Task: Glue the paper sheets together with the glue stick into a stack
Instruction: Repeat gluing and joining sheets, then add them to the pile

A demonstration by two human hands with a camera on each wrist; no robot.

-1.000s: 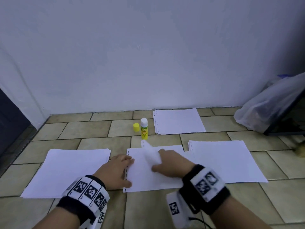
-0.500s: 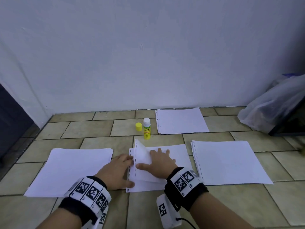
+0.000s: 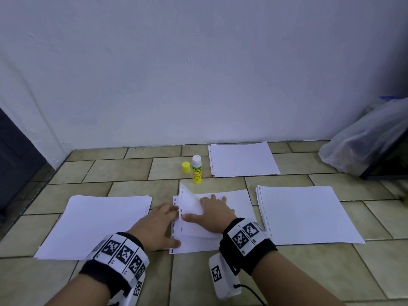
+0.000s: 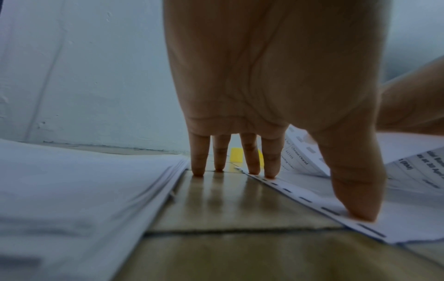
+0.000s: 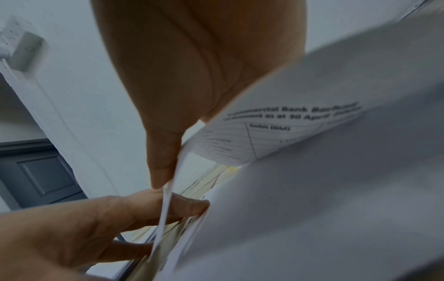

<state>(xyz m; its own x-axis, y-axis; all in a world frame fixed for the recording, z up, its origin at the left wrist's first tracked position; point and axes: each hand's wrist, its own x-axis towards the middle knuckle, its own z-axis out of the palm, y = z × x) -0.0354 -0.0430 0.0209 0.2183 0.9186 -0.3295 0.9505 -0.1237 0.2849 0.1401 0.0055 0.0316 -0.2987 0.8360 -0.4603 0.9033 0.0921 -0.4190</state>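
Gluing is looking partly done: the right hand (image 3: 215,214) is pressing a curling white punched sheet (image 3: 191,204) onto the middle white paper stack (image 3: 234,200), fingers flat, while the left hand (image 3: 157,226) is pinning that stack's edge, fingers straight. The uncapped yellow-and-white glue stick (image 3: 196,170) is standing behind, beside its yellow cap (image 3: 186,167). Three white paper piles (image 3: 304,214) are lying on the beige tiled floor (image 3: 123,171), probably still waiting, below a white wall (image 3: 198,74).
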